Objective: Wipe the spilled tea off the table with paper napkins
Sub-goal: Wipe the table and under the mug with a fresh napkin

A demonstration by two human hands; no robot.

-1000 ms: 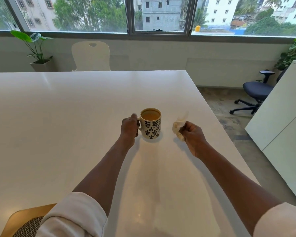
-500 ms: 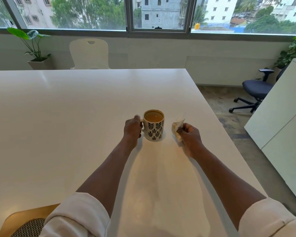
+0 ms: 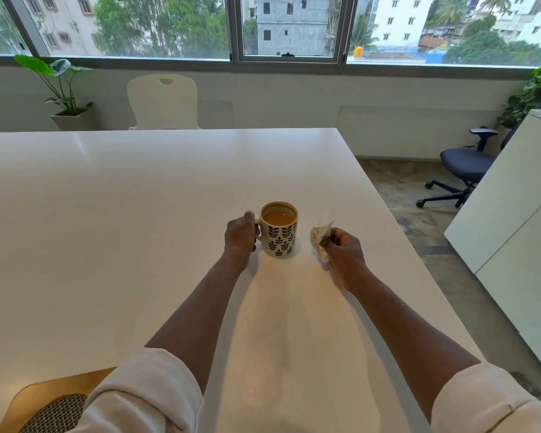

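Tea filled the leaf-patterned mug (image 3: 279, 229) nearly to its rim as it stood upright on the white table (image 3: 113, 214), a little right of centre and short of the right edge. The left hand (image 3: 240, 237) was closed around the handle on the mug's left side. The right hand (image 3: 344, 251) was clenched on a crumpled paper napkin (image 3: 320, 234), whose loose end stuck up out of the fist, just right of the mug but not touching it.

Compared with a second ago, the right hand had come down: the napkin then was held higher and blurred with motion, and now its lower end sat at or very close to the tabletop. Whether it actually pressed on the surface could not be told. Mug and left hand had kept the same relation to each other throughout, and their apparent shift in the view looked mostly like the head moving.

No clear puddle showed anywhere; the warm patch on the table between the forearms read as reflection rather than tea. Any spill was probably small and close to the mug's base, possibly under it. That suggested the wiping was either nearly done or about to resume around the mug, with the left hand ready to lift or steady it.
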